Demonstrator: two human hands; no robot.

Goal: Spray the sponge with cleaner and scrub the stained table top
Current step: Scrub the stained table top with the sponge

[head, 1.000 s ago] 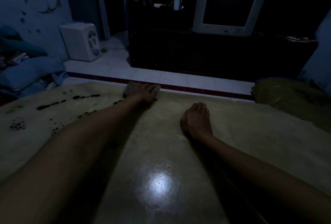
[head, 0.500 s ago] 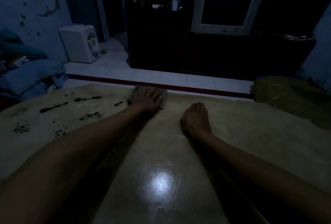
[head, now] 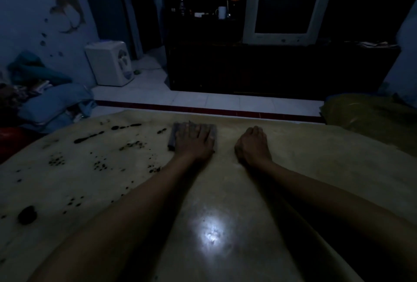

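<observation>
My left hand (head: 194,140) lies flat on a grey sponge (head: 172,137) and presses it onto the yellowish table top (head: 316,157), near the far edge. Only the sponge's left end and far rim show past my fingers. Dark stains (head: 90,138) dot the table to the left of the sponge, with one big blot (head: 27,214) near the left front. My right hand (head: 252,146) rests on the table to the right of the sponge, fingers curled under, holding nothing. No cleaner bottle is in sight.
The room is dim. Beyond the table lie a tiled floor (head: 203,99), a dark cabinet (head: 270,67) bearing a white TV (head: 286,11), and a small white appliance (head: 110,63). Bedding (head: 52,105) is piled at left; an olive cushion (head: 372,117) sits at right.
My left hand has slid the sponge to the right and toward me, away from the far edge. My right hand has stayed put.
</observation>
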